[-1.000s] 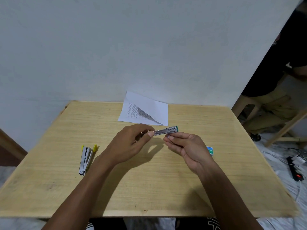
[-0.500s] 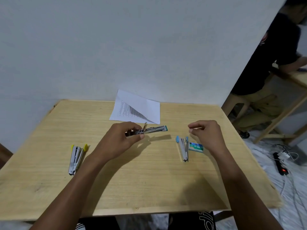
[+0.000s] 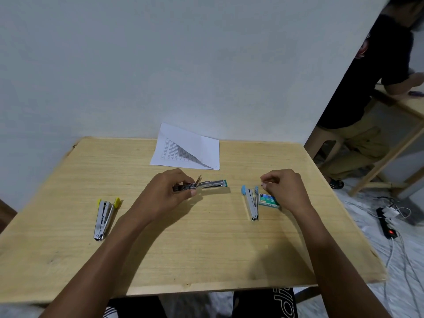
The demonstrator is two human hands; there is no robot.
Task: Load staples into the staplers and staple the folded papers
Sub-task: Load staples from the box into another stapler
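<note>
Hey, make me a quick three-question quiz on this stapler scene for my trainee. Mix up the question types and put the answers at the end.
1. True or false: the left hand holds the green-tipped stapler.
2. Fill in: the yellow stapler lies to the ___ of the left hand.
3. Which stapler lies closest to the staple box? A) the blue stapler B) the yellow stapler C) the green-tipped stapler

Key: 1 true; 2 left; 3 A.
</note>
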